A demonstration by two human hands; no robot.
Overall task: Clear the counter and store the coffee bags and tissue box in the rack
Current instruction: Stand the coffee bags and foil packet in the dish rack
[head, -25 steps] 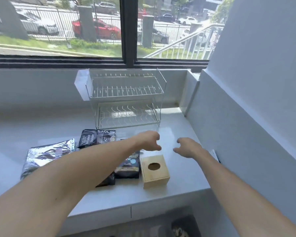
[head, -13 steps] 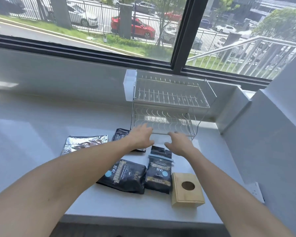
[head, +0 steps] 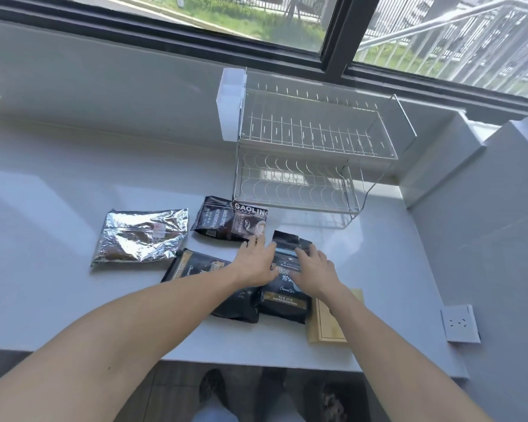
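The white counter point(head: 73, 300) lies bare to the left and ends at a front edge just below the wooden tissue box point(head: 326, 333). A two-tier wire rack point(head: 314, 153), both shelves vacant, stands at the back under the window. Four coffee bags lie before it: one crinkled silver foil bag point(head: 141, 236) and three black ones. The left hand point(head: 256, 263) and right hand point(head: 313, 269), fingers straight and slightly spread, rest on the upright-lettered black bag point(head: 284, 296). A white wall socket point(head: 461, 327) sits right.
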